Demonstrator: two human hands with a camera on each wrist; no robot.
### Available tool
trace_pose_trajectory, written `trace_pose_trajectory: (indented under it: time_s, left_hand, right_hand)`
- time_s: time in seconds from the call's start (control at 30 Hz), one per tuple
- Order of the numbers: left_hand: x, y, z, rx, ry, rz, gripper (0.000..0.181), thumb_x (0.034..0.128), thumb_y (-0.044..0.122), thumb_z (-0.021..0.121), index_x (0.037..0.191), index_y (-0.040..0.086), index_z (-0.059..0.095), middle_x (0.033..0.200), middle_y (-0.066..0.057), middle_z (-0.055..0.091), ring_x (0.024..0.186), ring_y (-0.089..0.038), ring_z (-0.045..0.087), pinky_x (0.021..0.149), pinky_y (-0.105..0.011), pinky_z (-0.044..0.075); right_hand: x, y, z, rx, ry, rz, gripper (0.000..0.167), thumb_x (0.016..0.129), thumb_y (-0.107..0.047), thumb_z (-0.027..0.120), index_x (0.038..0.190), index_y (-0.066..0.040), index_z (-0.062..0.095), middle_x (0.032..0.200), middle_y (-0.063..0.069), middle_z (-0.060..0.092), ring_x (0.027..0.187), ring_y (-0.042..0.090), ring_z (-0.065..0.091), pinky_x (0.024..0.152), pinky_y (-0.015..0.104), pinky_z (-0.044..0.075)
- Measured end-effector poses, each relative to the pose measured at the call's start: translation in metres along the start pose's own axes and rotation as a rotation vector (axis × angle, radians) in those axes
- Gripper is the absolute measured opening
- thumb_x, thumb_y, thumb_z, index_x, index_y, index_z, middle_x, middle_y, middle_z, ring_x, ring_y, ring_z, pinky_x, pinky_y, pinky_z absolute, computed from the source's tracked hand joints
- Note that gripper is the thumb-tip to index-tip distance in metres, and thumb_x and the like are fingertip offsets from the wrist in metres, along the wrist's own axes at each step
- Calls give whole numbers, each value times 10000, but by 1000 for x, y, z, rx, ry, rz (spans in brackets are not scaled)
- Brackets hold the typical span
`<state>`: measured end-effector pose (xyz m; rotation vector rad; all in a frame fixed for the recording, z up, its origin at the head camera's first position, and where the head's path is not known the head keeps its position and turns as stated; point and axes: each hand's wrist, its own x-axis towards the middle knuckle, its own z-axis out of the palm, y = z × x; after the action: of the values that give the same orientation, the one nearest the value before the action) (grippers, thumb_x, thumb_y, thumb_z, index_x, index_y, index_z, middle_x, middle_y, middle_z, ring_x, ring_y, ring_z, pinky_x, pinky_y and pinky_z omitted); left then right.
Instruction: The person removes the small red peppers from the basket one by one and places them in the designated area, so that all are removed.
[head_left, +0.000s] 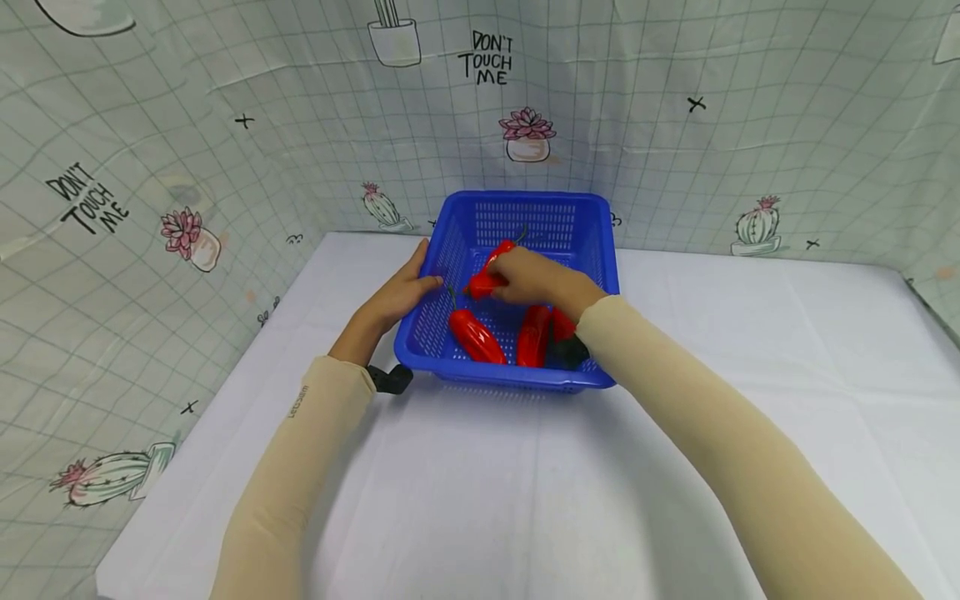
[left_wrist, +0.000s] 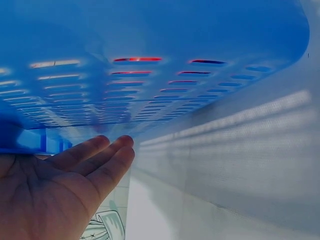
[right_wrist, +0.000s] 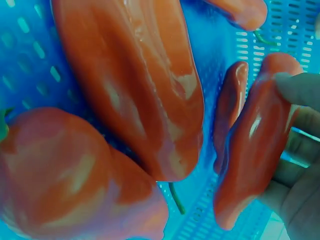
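Observation:
A blue perforated basket [head_left: 525, 197] on the table contains several long red peppers. My left hand [head_left: 393, 298] rests at its left side, thumb over the rim. In the left wrist view, that hand's straight fingers [left_wrist: 107, 167] lie outside, below the rim. Reaching inside the basket, my right hand [head_left: 528, 277] holds a red pepper [right_wrist: 255, 135] between thumb and fingers. Behind it lies another red pepper [head_left: 501, 249] with a green stem. Closer to the basket's front are a red pepper [head_left: 476, 337] at left and a second red pepper [head_left: 533, 337] beside it.
A white cloth covers the table [head_left: 480, 500] beneath the basket. Behind and to the left hangs a grid-patterned curtain [head_left: 615, 108] printed with cacti and lettering. A small black device [head_left: 390, 380] sits at the left wrist, close to the basket's front left corner.

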<state>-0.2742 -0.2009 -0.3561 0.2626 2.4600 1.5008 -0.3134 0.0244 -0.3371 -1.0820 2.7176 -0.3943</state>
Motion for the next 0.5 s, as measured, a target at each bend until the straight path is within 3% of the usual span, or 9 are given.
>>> trace_pose_trajectory:
  time_s: [0.27, 0.5]
  left_hand:
    - [0, 1, -1, -15, 2, -4, 783, 975, 110, 406, 1581, 163, -86, 1654, -125, 47, 1501, -365, 146, 1189, -537, 154]
    - [1, 0, 0, -14, 7, -25, 778, 981, 121, 407, 1579, 159, -89, 1659, -107, 20, 1506, -354, 132, 1189, -527, 159]
  right_hand:
    - [-2, 4, -3, 47, 39, -55, 335, 947, -185, 632, 1234, -14, 657, 911, 85, 661, 782, 215, 547, 781, 368, 486]
    - [-7, 7, -6, 120, 98, -46, 437, 956, -216, 632, 1371, -87, 585, 1124, 120, 695, 872, 247, 614, 841, 379, 523]
